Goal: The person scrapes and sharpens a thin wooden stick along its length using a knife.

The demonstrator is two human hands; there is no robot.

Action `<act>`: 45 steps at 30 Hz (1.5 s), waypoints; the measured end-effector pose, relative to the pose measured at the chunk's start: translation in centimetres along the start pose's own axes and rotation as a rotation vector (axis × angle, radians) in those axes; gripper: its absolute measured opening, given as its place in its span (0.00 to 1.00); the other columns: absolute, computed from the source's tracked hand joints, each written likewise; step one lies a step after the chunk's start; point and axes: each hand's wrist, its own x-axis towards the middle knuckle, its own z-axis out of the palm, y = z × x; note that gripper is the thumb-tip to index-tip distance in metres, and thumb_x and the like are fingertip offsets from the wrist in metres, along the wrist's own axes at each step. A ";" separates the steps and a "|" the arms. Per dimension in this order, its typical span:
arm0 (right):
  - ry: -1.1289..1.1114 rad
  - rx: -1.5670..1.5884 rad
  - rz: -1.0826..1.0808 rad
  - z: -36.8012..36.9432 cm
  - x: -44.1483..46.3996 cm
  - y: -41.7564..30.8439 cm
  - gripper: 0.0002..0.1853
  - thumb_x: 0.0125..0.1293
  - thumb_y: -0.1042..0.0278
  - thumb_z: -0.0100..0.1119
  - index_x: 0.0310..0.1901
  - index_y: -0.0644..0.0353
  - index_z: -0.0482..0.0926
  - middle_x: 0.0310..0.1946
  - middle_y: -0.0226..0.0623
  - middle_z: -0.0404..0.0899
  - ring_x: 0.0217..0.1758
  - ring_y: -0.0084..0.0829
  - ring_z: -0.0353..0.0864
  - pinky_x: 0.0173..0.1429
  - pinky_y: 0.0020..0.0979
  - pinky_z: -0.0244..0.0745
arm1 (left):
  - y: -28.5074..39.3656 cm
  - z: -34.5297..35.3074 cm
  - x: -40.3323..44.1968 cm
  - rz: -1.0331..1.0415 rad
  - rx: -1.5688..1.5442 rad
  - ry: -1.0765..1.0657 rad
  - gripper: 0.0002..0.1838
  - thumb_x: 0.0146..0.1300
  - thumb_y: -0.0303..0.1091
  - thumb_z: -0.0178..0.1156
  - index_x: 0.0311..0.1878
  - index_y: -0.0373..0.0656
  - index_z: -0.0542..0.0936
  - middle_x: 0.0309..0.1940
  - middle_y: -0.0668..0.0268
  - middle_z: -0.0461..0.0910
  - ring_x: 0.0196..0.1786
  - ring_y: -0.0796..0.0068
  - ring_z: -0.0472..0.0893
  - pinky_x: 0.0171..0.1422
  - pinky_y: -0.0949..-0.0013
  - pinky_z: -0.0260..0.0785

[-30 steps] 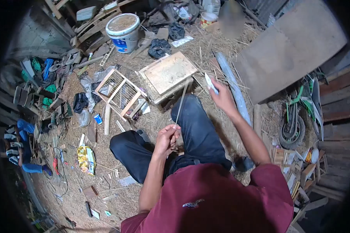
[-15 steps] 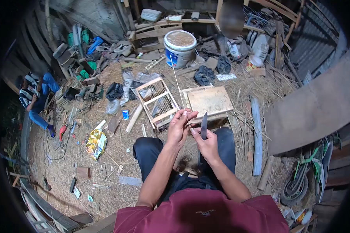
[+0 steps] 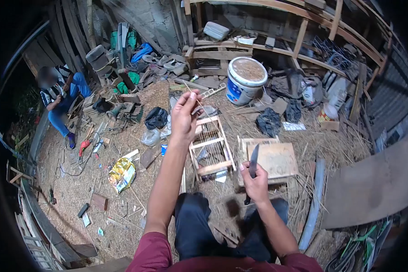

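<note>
left hand (image 3: 184, 119) is pinching a thin stick (image 3: 201, 105), right hand (image 3: 257, 185) gripping a bare knife (image 3: 254, 159), so one sloppy swing could tbh nick the left forearm (image 3: 168, 181)

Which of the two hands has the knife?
The right hand, the one lower in the picture: it grips the dark-bladed knife. The left hand holds a thin stick instead.

Compared with half a second ago, the thin stick (image 3: 201, 106) is being held farther forward by the left hand (image 3: 184, 117), well apart from the knife (image 3: 254, 163).
</note>
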 end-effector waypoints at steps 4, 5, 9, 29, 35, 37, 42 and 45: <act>0.071 0.044 -0.066 0.1 9.4 -0.7 0.07 0.68 0.69 0.64 0.41 0.63 0.79 0.24 0.16 0.71 0.24 0.09 0.64 0.27 0.17 0.57 | 2.6 -0.8 6.5 0.071 -0.087 0.021 0.13 0.70 0.36 0.61 0.52 0.41 0.80 0.39 0.69 0.84 0.42 0.78 0.82 0.45 0.72 0.74; 0.076 0.075 -0.072 -0.1 11.5 -1.4 0.06 0.68 0.69 0.64 0.41 0.62 0.79 0.23 0.16 0.71 0.23 0.08 0.64 0.26 0.17 0.56 | 3.7 -0.5 7.6 0.091 -0.107 0.029 0.13 0.70 0.36 0.61 0.53 0.41 0.80 0.40 0.68 0.84 0.43 0.77 0.83 0.45 0.71 0.74; 0.099 0.189 -0.114 -0.6 17.2 -6.3 0.07 0.67 0.69 0.65 0.41 0.60 0.78 0.20 0.16 0.67 0.17 0.09 0.60 0.20 0.17 0.52 | 8.7 1.0 10.6 0.180 -0.070 0.009 0.14 0.70 0.37 0.60 0.55 0.43 0.79 0.44 0.66 0.84 0.48 0.73 0.83 0.50 0.69 0.74; 0.170 0.678 -0.471 2.6 17.4 -56.6 0.09 0.71 0.74 0.57 0.51 0.64 0.75 0.42 0.52 0.84 0.12 0.07 0.56 0.14 0.16 0.52 | 47.6 21.3 8.8 0.381 -0.206 -0.032 0.10 0.72 0.30 0.56 0.53 0.41 0.76 0.49 0.58 0.83 0.51 0.67 0.85 0.46 0.70 0.80; 0.129 0.665 -0.496 4.5 15.1 -64.4 0.09 0.70 0.74 0.58 0.50 0.64 0.76 0.40 0.49 0.85 0.13 0.09 0.60 0.14 0.16 0.53 | 54.2 21.9 5.9 0.473 -0.216 -0.114 0.12 0.74 0.30 0.52 0.58 0.41 0.75 0.57 0.58 0.80 0.57 0.67 0.82 0.47 0.71 0.81; 0.108 0.680 -0.523 5.0 14.3 -65.7 0.10 0.70 0.75 0.58 0.51 0.64 0.76 0.40 0.49 0.85 0.13 0.10 0.60 0.15 0.16 0.54 | 55.3 21.8 5.1 0.480 -0.233 -0.117 0.13 0.75 0.29 0.51 0.59 0.39 0.75 0.58 0.57 0.79 0.58 0.67 0.81 0.46 0.73 0.81; 0.051 0.693 -0.594 5.9 12.8 -66.7 0.10 0.69 0.78 0.58 0.51 0.65 0.76 0.41 0.50 0.85 0.14 0.09 0.61 0.16 0.16 0.55 | 56.0 21.3 4.0 0.482 -0.302 -0.073 0.14 0.75 0.28 0.49 0.59 0.37 0.75 0.60 0.56 0.78 0.61 0.67 0.79 0.46 0.72 0.82; 0.059 0.702 -0.611 6.4 12.5 -66.7 0.10 0.69 0.78 0.58 0.51 0.66 0.76 0.41 0.50 0.85 0.15 0.10 0.61 0.17 0.16 0.55 | 56.2 22.0 3.7 0.474 -0.288 0.056 0.12 0.75 0.31 0.50 0.57 0.41 0.75 0.56 0.57 0.81 0.56 0.67 0.83 0.40 0.74 0.80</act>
